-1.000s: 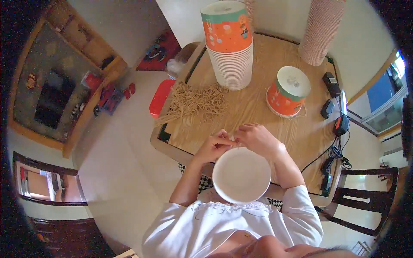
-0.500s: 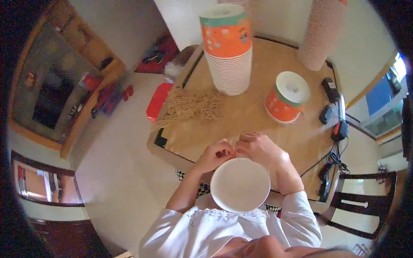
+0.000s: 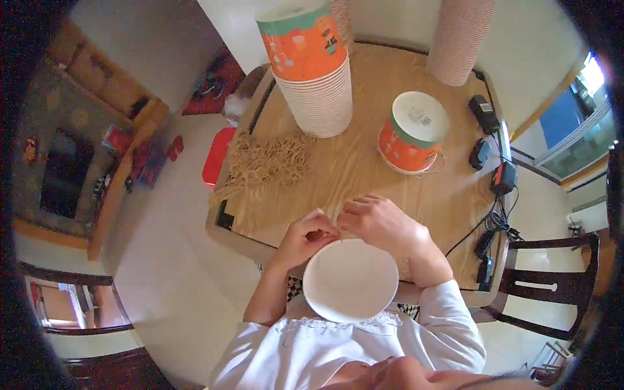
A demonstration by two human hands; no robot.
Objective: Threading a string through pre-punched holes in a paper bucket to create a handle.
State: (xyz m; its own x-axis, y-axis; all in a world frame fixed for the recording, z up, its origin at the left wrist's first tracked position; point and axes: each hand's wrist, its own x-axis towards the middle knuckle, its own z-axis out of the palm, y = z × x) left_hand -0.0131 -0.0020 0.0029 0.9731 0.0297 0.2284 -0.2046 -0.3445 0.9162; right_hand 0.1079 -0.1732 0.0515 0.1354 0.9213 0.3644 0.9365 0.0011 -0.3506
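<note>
A white paper tub (image 3: 351,281) rests against my front at the table's near edge, its open mouth facing up toward me. At its far rim the fingertips of both hands meet. My left hand (image 3: 304,239) is closed in a pinch just beyond the rim. My right hand (image 3: 382,224) curls over from the other side, its fingers closed too. Whatever sits between the fingertips is too small and hidden to make out. Beyond them lies a loose heap of tan twine pieces (image 3: 270,162).
A tall stack of orange-and-green paper tubs (image 3: 315,97) stands at the far left of the wooden table (image 3: 338,179). One upside-down tub (image 3: 416,136) with a thin cord loop is at right. Black power adapters (image 3: 484,116) and cables line the right edge, near a dark chair (image 3: 539,286).
The view has shifted, so the table's things sit further left and higher. My hands stay together at the tub's far rim, and the tub's mouth tilts a little differently.
</note>
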